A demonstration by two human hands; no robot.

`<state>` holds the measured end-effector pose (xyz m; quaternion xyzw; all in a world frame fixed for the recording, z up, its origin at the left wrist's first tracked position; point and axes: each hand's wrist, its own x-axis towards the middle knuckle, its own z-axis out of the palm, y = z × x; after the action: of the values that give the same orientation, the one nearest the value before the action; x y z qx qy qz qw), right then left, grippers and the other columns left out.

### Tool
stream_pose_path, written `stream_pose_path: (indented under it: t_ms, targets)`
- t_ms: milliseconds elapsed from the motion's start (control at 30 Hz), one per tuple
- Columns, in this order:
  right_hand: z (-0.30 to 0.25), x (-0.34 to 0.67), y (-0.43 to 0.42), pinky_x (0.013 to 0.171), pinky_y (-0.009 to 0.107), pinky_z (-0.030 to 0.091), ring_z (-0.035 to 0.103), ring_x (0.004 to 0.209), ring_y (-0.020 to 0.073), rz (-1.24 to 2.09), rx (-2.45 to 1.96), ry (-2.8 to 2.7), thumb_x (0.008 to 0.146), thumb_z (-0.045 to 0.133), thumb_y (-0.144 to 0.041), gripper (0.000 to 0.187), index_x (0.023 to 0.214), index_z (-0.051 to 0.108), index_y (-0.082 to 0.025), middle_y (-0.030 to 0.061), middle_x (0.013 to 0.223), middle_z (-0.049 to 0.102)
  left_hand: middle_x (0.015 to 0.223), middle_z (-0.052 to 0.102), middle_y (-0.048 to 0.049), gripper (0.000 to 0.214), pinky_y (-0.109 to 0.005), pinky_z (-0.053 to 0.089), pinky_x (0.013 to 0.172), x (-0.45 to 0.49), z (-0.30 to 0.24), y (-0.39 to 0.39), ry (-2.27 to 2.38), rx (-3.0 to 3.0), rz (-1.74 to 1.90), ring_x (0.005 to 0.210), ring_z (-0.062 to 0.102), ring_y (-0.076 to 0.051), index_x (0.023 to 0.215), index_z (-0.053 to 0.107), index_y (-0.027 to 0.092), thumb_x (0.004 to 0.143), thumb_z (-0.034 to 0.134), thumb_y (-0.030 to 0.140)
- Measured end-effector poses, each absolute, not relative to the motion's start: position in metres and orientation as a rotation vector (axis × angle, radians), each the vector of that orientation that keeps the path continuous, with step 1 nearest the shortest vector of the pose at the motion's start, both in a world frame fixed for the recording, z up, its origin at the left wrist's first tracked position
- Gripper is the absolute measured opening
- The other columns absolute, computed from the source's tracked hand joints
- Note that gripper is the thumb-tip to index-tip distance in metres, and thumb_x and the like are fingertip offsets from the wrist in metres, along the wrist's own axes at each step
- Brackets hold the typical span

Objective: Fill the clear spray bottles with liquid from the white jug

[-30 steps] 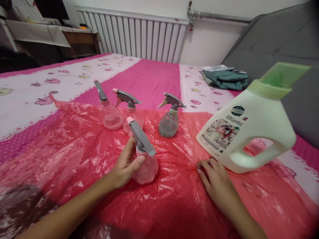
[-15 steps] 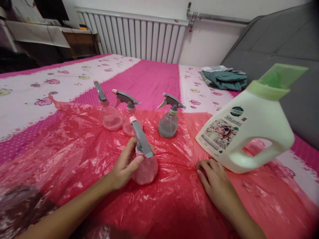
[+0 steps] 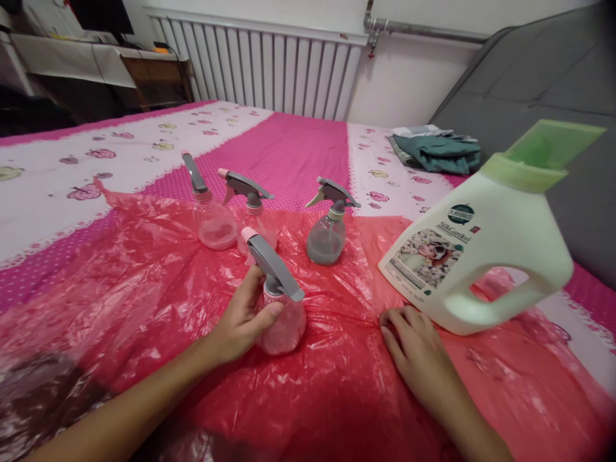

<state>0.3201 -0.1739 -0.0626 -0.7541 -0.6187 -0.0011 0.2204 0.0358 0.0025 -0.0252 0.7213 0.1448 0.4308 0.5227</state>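
My left hand (image 3: 248, 317) is closed round the neck of a clear pink spray bottle (image 3: 283, 330) with a grey and pink trigger head, standing on a red plastic sheet (image 3: 337, 385). Its nozzle points away and to the left. My right hand (image 3: 416, 337) rests on the sheet, fingers loosely bent and holding nothing that I can see, beside the base of a big pale detergent jug (image 3: 505, 237) with a green cap. Behind the held bottle stand two more pink spray bottles, one at the left (image 3: 216, 224) and one partly hidden (image 3: 262, 224), and a grey spray bottle (image 3: 326, 240).
The sheet lies over a pink and white patterned bedspread (image 3: 308, 147). Folded clothes (image 3: 437, 151) lie at the back right, near a grey padded headboard (image 3: 543, 77). A white radiator (image 3: 264, 64) runs along the wall, with a desk (image 3: 72, 61) at the far left.
The trigger head of the held spray bottle has turned, its nozzle swinging left and its rear end right. My right hand has stayed in place.
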Motion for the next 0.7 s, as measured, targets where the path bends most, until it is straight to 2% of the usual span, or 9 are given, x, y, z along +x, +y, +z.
stream_pose_path:
  t_ms: [400,700]
  targets:
    - [-0.062,0.3207,-0.1735,0.086,0.047,0.049,0.055,0.093,0.028,0.013,-2.085,-1.712,0.106,0.045,-0.028,0.021,0.098,0.064,-0.023,0.0088,0.1,0.061,0.109,0.062,-0.0043,0.027,-0.04,0.048,0.094,0.0324,-0.0286,0.0056,0.339,1.734,1.013,0.102,0.06,-0.025,0.131,0.059,0.03,0.108,0.058,0.046]
    - [-0.0634,0.3196,-0.1749,0.089,0.049,0.048,0.055,0.095,0.0287,0.02,-2.09,-1.711,0.107,0.044,-0.028,0.021,0.1,0.063,-0.024,0.0091,0.102,0.061,0.107,0.066,-0.0027,0.03,-0.039,0.049,0.093,0.0339,-0.0284,0.0053,0.367,1.684,1.029,0.099,0.063,-0.024,0.131,0.062,0.032,0.104,0.065,0.045]
